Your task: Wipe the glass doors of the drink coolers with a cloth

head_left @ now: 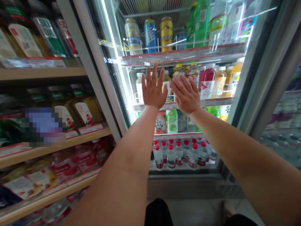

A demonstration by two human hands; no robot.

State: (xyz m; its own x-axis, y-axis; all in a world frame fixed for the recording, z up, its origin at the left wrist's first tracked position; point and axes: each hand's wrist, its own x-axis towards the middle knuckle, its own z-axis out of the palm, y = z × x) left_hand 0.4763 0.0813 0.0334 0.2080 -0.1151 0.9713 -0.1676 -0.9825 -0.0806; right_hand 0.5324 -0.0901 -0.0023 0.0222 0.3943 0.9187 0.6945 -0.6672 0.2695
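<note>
Both my arms reach forward toward a lit drinks fridge (188,53). My left hand (154,89) is held upright with its fingers stretched and spread, palm toward the shelves, holding nothing. My right hand (187,94) is beside it, fingers extended and angled left, also holding nothing. Both hands hover in front of the middle shelf (211,102), which carries bottled drinks such as a red bottle (207,81) and orange juice bottles (235,75). I cannot tell whether the hands touch glass or reach inside.
Cans (150,34) and green bottles (199,22) stand on the top fridge shelf. Red-capped water bottles (178,153) fill the bottom. The fridge door frame (265,69) stands to the right. Wooden shelves (47,73) with bottles and packets line the left.
</note>
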